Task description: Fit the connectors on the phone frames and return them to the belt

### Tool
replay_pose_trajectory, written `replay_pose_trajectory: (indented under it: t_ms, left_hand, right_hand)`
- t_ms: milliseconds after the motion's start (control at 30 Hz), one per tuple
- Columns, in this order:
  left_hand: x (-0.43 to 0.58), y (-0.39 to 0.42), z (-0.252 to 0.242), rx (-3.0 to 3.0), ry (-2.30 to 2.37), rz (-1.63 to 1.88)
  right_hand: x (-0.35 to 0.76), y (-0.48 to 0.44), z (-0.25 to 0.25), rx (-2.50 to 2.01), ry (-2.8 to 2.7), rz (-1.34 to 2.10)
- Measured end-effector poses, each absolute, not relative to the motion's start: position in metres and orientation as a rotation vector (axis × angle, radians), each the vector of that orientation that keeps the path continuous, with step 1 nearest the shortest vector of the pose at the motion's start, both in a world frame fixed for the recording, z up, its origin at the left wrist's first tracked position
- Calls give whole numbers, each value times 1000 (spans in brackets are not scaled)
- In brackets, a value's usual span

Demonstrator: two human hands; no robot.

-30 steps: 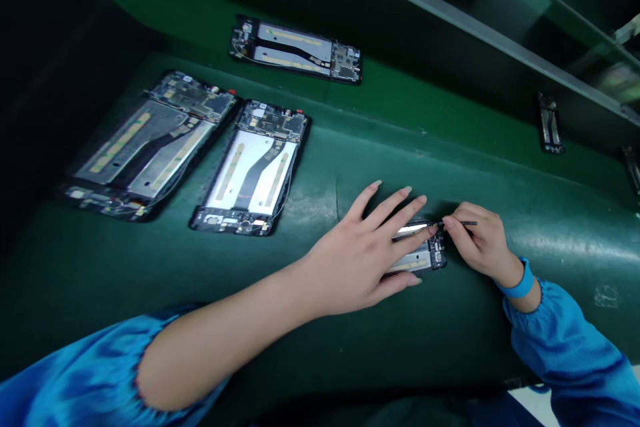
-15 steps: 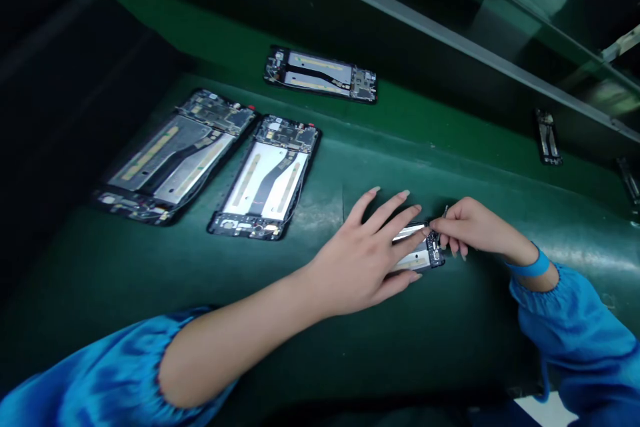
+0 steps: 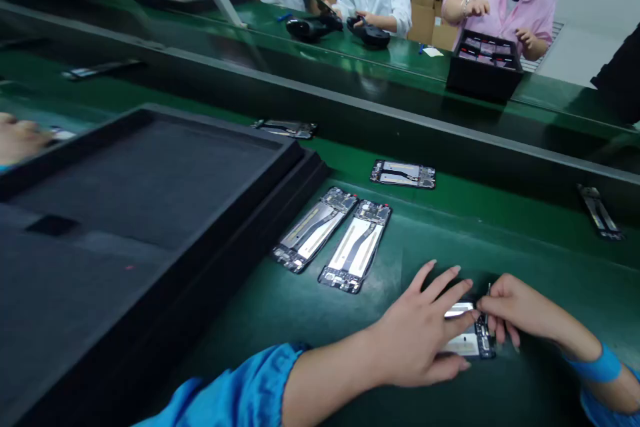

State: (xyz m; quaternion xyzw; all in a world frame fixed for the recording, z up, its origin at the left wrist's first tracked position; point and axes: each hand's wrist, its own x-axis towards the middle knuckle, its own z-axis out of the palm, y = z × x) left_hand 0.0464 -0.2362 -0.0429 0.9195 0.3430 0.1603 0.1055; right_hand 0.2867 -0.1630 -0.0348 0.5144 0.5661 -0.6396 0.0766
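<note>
A phone assembly (image 3: 463,345) lies on the green work surface, partly covered by my left hand (image 3: 425,327), whose fingers are spread over it. My right hand (image 3: 505,310) is at the assembly's right end, thumb and fingers pinched on a small thin item too small to name. Two more phone assemblies lie side by side to the left, one (image 3: 316,230) by a black tray and one (image 3: 356,247) beside it. A blue band circles my right wrist.
The big black foam tray (image 3: 240,213) fills the left. Beyond lie other phone assemblies (image 3: 403,174) (image 3: 600,212) along a green strip. Behind a rail, people sit with a black box (image 3: 485,83) and dark devices (image 3: 370,35). Another person's hand (image 3: 20,139) is at far left.
The view has tilted up and swung left, bringing the people, the rail and more of the tray into sight. Both hands keep the same pose at the phone assembly.
</note>
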Motion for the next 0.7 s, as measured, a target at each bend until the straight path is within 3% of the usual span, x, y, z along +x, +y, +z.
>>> replay_pose_trajectory:
  t_ms: [333, 533, 700]
  left_hand:
    - [46, -235, -40, 2708, 944, 517]
    - [21, -220, -22, 2321, 1362, 277]
    - [12, -215, -19, 2192, 1196, 257]
  right_hand:
    - [292, -170, -42, 1510, 1684, -1917]
    - [291, -171, -42, 1574, 1643, -1787]
    - [293, -171, -45, 1588, 1596, -1718]
